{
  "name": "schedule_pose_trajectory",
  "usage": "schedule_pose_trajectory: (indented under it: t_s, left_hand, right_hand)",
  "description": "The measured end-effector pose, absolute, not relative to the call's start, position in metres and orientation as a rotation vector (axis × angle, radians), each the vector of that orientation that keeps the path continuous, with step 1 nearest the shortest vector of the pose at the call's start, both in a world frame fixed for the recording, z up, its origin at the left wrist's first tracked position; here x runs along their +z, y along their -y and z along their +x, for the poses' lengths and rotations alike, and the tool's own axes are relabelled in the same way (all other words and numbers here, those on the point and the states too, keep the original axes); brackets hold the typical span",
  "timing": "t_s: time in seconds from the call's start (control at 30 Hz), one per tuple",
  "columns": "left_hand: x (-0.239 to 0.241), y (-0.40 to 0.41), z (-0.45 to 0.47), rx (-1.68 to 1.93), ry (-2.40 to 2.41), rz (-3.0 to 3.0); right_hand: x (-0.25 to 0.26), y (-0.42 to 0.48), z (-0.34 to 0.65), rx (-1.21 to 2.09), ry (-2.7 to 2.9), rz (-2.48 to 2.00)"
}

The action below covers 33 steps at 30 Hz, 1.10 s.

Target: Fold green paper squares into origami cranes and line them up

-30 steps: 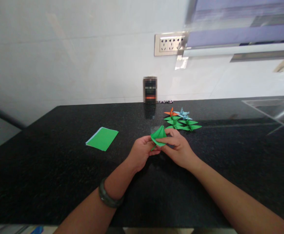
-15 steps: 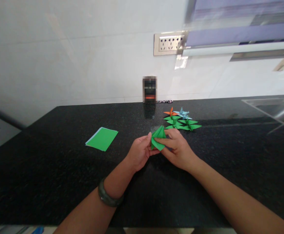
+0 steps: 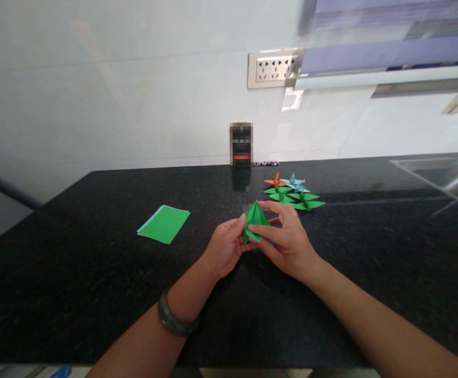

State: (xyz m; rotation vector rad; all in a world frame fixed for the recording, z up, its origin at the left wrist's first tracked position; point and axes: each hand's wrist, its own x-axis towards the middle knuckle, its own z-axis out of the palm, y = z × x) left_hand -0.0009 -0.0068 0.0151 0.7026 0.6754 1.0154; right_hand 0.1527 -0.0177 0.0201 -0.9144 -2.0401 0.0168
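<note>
A partly folded sheet of green origami paper (image 3: pixel 257 220) is held up between both hands, its point facing away from me. My left hand (image 3: pixel 226 244) pinches its left edge, thumb on top and fingers underneath. My right hand (image 3: pixel 286 233) grips the other side, with fingers on the front face and around the right edge. Just behind my right hand are folded paper cranes: several green ones (image 3: pixel 305 202), an orange one (image 3: pixel 276 181) and light blue ones (image 3: pixel 293 181).
A stack of square paper (image 3: pixel 166 224), green on top with light blue below, lies left on the black countertop (image 3: pixel 75 278). A blurred dark box (image 3: pixel 241 144) stands against the wall beside a beaded string (image 3: pixel 266 164). At the right is a metal sink (image 3: pixel 449 176).
The green paper has turned slightly, so its point now faces more straight ahead. The fingers of my right hand have shifted a little up its right side.
</note>
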Motion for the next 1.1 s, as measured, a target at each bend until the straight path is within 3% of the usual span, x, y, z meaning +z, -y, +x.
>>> schedule_pose_trajectory:
  t_s: [1.1]
  left_hand:
    - [0.006,0.007,0.005,1.143,-0.976,0.975]
  right_hand:
    - [0.026,0.023,0.146,-0.063,2.197,-0.826]
